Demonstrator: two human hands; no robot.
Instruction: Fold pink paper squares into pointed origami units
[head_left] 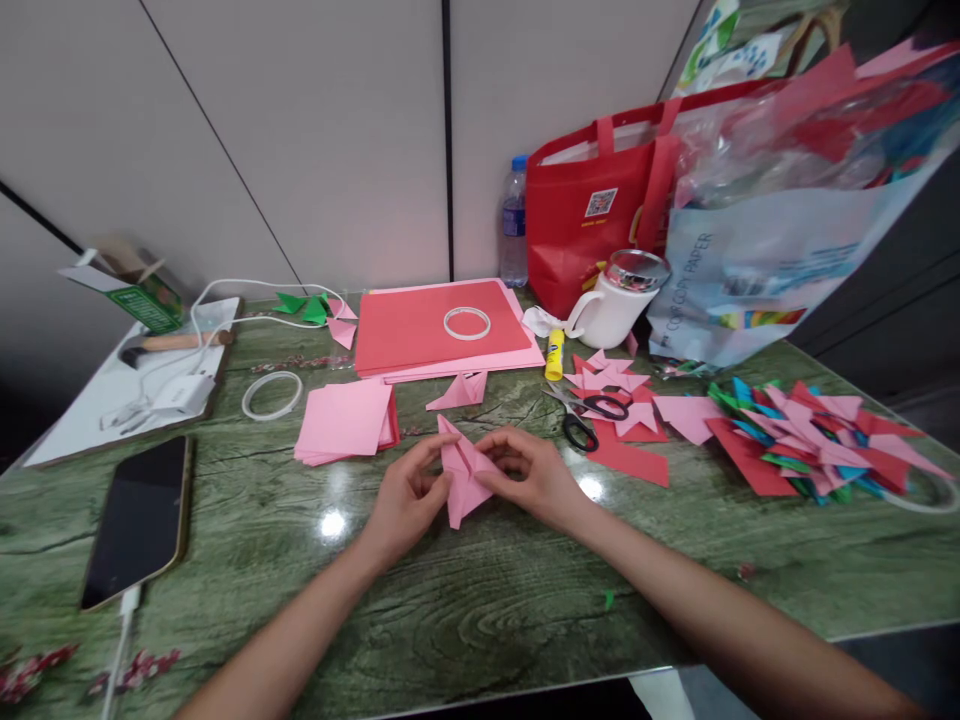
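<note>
Both hands grip a piece of folded pink paper [465, 482] just above the green table, its creases forming pointed flaps. My left hand [411, 495] pinches its left edge between thumb and fingers. On the opposite side, my right hand [534, 478] has its fingers closed on the right corner. Just behind the held paper lies another small folded pink piece [459, 391]. A stack of square pink sheets [345, 420] is left of my hands. Black-handled scissors [581, 412] and a yellow glue stick [554, 355] lie to the right, beside pink and red paper stars [611, 375].
Red and pink sheets [427, 330] lie at the back. A white mug [615, 305], a red bag [585, 215] and a bottle [514, 225] stand behind. A colourful pile of folded paper [817, 440] is at right; a phone [142, 520] and hammer [180, 341] at left.
</note>
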